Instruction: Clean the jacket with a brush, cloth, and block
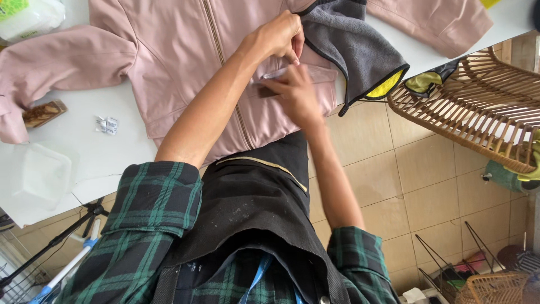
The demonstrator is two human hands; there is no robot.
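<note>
A pink zip-up jacket [180,62] lies spread on a white table [84,146]. My left hand [278,35] pinches the jacket's fabric to the right of the zip, right beside a grey towel with a black edge and yellow underside [354,48]. Just below it, my right hand [295,97] is blurred and rests on the jacket's lower front. A small dark thing [268,88] and a pale clear strip [278,74] show at its fingertips. I cannot tell whether the right hand grips them.
On the table's left are a clear plastic tub [39,174], a small brown patterned block [44,112], a crumpled wrapper [106,125] and a bag [28,17]. A rattan chair [478,107] stands on the right over tiled floor. A wire rack [478,276] is at bottom right.
</note>
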